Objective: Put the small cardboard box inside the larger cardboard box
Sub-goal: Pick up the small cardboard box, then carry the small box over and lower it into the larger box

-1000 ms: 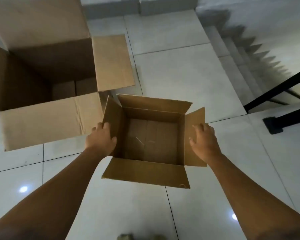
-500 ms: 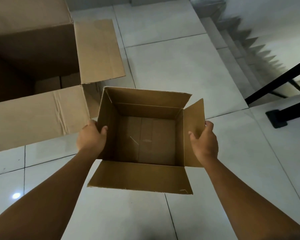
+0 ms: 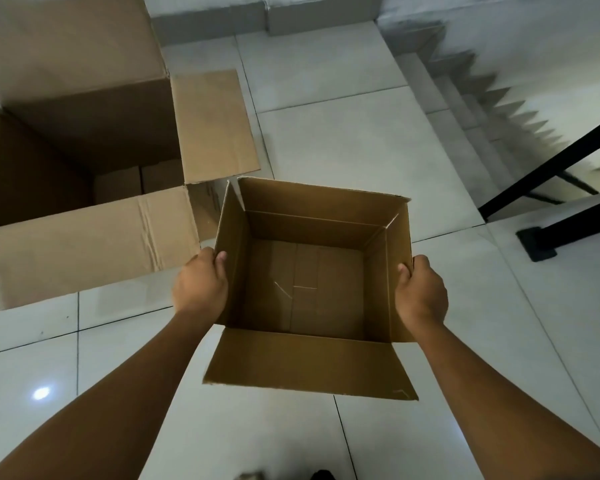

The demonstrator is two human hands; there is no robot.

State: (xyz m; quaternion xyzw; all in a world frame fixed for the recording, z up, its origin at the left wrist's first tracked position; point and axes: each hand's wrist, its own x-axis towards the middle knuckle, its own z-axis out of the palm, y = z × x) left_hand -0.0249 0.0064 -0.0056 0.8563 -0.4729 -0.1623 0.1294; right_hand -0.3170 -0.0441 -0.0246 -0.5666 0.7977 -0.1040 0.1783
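The small cardboard box [image 3: 312, 285] is held open-topped and empty between the two hands, off the tiled floor [image 3: 343, 147]. A second ago it sat lower, with the hands only reaching its side flaps; since then it has come up and fills more of the view, its far left corner now overlapping the near right corner of the larger cardboard box [image 3: 84, 161]. That reads as the lift being done and the carry across begun — what remains is to swing it left and lower it in.

The left hand [image 3: 200, 285] clamps the left wall, thumb curled over the rim and the other fingers hidden outside. The right hand [image 3: 420, 292] grips the right wall the same way, thumb inside the rim. Both side flaps stand upright under the thumbs; the near flap hangs out toward the person, below the wrists.

The larger box sits on the floor up and to the left of the left fingers, mouth open, all four flaps spread, nothing seen inside but its dim bottom.

By count — two boxes, two hands. Beyond the right fingers a staircase [image 3: 465, 109] runs down, with a black railing [image 3: 551, 171] beside it.
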